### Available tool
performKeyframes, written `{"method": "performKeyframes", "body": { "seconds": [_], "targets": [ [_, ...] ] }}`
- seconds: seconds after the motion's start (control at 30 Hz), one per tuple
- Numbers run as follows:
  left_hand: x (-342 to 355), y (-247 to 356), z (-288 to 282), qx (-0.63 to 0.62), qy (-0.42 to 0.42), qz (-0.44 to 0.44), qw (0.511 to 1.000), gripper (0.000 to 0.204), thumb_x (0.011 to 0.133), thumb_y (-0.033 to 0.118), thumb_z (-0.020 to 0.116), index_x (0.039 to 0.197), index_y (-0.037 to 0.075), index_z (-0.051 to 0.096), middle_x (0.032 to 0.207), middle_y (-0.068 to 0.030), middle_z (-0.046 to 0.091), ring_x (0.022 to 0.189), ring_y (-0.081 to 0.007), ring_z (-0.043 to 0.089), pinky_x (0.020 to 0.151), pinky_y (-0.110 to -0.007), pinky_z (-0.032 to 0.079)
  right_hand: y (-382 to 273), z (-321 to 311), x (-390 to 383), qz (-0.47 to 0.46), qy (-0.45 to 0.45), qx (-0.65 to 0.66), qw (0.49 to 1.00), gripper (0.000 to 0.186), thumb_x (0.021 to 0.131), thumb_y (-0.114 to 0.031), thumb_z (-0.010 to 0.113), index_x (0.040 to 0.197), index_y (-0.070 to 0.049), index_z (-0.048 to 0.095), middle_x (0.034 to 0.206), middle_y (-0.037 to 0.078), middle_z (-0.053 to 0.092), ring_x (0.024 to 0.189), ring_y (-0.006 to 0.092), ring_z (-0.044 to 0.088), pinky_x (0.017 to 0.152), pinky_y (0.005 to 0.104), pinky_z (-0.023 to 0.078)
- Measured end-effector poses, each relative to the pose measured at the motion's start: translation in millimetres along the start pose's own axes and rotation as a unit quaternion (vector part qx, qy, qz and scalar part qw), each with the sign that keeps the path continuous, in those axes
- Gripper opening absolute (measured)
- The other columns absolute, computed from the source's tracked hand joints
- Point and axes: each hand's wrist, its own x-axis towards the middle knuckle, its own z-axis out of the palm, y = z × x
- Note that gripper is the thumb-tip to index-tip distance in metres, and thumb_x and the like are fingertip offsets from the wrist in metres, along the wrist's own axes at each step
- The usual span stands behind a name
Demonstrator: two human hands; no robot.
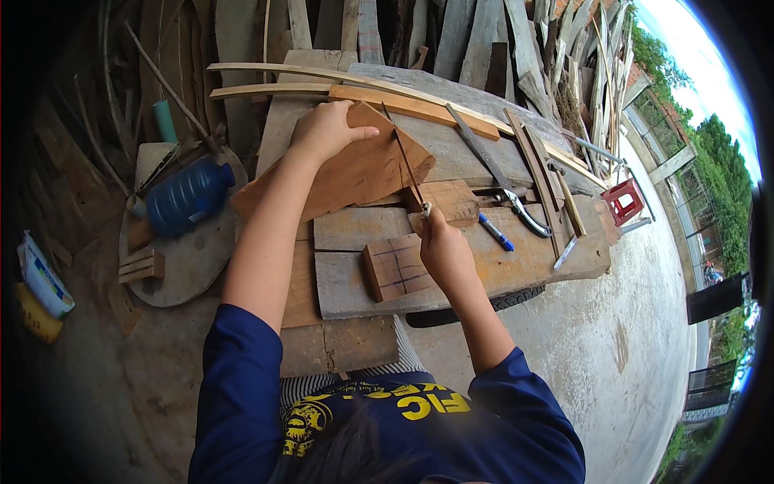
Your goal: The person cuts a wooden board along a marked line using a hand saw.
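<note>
My left hand [329, 131] grips the top edge of a big reddish-brown wood slab [351, 173], its thumb lying over the near face. The slab stands tilted on the plank bench. My right hand [445, 254] is closed round the handle of a tool with a long, narrow dark blade [408, 168], which looks like a thin saw. The blade runs away from me across the slab's right end; whether it sits in a cut I cannot tell. A wood block [446, 202] lies beside my right hand, and nearer me is a darker block [398, 268] with drawn grid lines.
On the plank bench [359, 297] lie a blue marker [496, 232], a curved saw with a silver handle [488, 153], dark wood strips [534, 171] and long pale battens [419, 89]. A blue water jug [189, 198] lies on a round board at left. Boards lean behind; a red crate [623, 202] stands right.
</note>
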Motion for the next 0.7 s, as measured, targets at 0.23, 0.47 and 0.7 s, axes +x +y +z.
{"method": "performKeyframes", "body": {
  "seconds": [0.23,0.47,0.7],
  "targets": [
    [-9.4,11.6,11.1,0.03,0.052,0.035,0.998,0.063,0.071,0.054,0.074,0.113,0.008,0.065,0.1,-0.0153,0.07,0.095,-0.0303,0.067,0.081,-0.041,0.052,8.2,-4.8,0.0,-0.001,0.02,0.005,1.0,0.019,0.094,-0.02,0.047,0.104,-0.005,0.048,0.075,0.028,0.064,0.072,0.0472,0.063,0.062,0.0573,0.049],
    [-5.7,7.5,4.1,0.025,0.036,0.019,0.999,0.066,0.071,0.053,0.074,0.117,0.008,0.064,0.1,-0.0165,0.07,0.093,-0.0305,0.067,0.081,-0.041,0.053,7.1,-0.8,3.6,-0.031,0.024,-0.013,0.999,0.014,0.094,-0.017,0.047,0.1,-0.005,0.048,0.074,0.028,0.063,0.07,0.0477,0.062,0.061,0.0573,0.048],
    [-20.1,17.8,7.0,0.033,0.057,0.045,0.997,0.063,0.074,0.053,0.072,0.115,0.005,0.063,0.097,-0.0166,0.069,0.092,-0.0307,0.067,0.079,-0.041,0.053,8.6,-4.3,-4.2,-0.021,0.033,0.015,0.999,0.014,0.094,-0.017,0.048,0.1,-0.005,0.049,0.073,0.027,0.063,0.071,0.0469,0.062,0.063,0.056,0.049]
  ]
}}
